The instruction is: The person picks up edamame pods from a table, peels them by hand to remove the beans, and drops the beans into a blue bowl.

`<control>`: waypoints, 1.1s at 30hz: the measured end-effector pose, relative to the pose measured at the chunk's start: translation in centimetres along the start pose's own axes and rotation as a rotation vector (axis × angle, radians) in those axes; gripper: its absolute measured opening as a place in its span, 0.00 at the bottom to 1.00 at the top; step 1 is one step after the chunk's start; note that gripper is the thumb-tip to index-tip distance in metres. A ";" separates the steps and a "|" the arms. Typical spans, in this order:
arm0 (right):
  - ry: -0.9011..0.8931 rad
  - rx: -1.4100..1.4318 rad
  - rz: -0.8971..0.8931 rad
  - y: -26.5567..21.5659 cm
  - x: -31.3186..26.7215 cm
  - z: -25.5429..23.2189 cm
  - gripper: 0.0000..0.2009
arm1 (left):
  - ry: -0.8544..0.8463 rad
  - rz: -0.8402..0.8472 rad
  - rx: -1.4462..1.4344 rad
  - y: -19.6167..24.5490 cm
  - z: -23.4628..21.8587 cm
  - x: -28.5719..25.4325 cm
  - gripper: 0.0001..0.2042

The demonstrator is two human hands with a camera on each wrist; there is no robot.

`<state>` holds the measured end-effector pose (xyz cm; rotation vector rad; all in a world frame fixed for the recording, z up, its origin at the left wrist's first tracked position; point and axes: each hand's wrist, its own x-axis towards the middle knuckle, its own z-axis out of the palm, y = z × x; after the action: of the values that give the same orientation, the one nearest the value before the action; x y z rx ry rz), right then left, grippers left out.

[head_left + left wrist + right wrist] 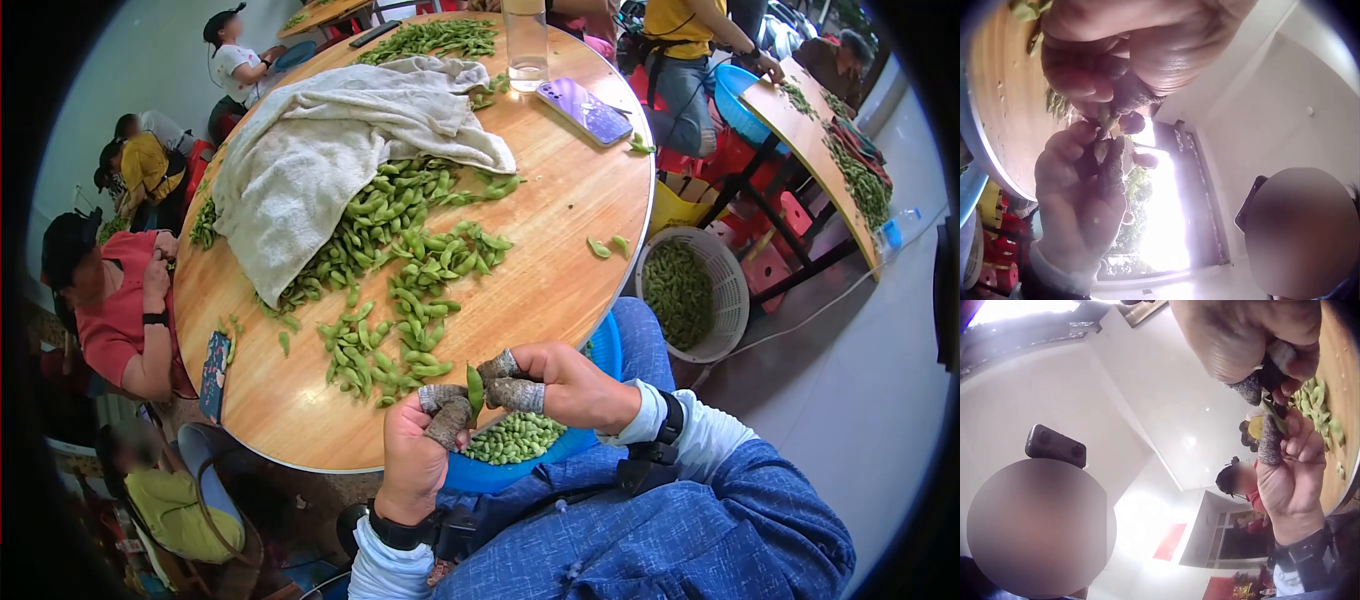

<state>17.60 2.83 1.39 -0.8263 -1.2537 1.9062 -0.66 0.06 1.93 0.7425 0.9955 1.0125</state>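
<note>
One green soybean pod (474, 390) stands upright between my two hands, over the near rim of the table. My left hand (412, 462) pinches it between thumb and finger, both wrapped in grey, worn-looking finger covers. From the other side my right hand (583, 388) meets it, with covered thumb and finger pinched at its edge. In the right wrist view the pod (1272, 415) shows between the two thumbs. Under the hands, a blue basin (565, 445) holds many light green shelled beans (515, 437).
A heap of pods (400, 225), partly under a grey-white towel (310, 140), covers part of the round wooden table (560, 250). A phone (586, 110) and a clear bottle (525, 50) stand farther back. A white basket (735, 300) of pods is at right. Several people sit around.
</note>
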 end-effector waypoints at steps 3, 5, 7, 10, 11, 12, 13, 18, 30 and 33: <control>-0.020 0.019 -0.013 0.2 -0.1 -0.2 0.10 | 0.028 -0.002 0.003 0.1 0.4 -0.1 0.06; -0.020 0.083 -0.002 0.3 -0.2 -0.1 0.10 | 0.068 0.003 0.015 0.4 1.0 -0.2 0.05; -0.031 0.096 -0.026 0.1 -0.3 -0.1 0.10 | 0.076 0.027 0.043 0.3 1.0 -0.1 0.04; -0.045 0.038 -0.043 -0.2 -0.5 -0.2 0.09 | 0.092 0.055 0.065 -0.1 1.1 -0.1 0.04; -0.051 0.037 -0.080 -0.1 -0.4 -0.2 0.09 | 0.092 0.071 0.084 -0.4 1.0 -0.1 0.04; -0.031 0.018 -0.081 0.3 -0.3 -0.1 0.09 | 0.094 0.089 0.102 -0.5 0.9 0.0 0.05; -0.020 0.007 -0.078 0.5 -0.3 -0.1 0.08 | 0.094 0.078 0.083 -0.5 1.0 0.0 0.04; -0.008 -0.060 -0.124 0.6 -0.1 0.1 0.08 | 0.086 0.109 0.125 0.0 1.6 -0.2 0.03; 0.015 -0.217 -0.216 0.4 -0.3 0.5 0.08 | 0.023 0.588 1.029 -0.3 0.2 -0.8 0.11; -0.010 -0.283 -0.182 -0.1 -0.6 0.4 0.08 | 0.083 0.933 1.466 -1.4 -0.8 -0.3 0.11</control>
<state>17.58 2.16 1.68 -0.8134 -1.5732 1.6133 -0.96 -0.64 0.51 2.5527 1.4436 0.9321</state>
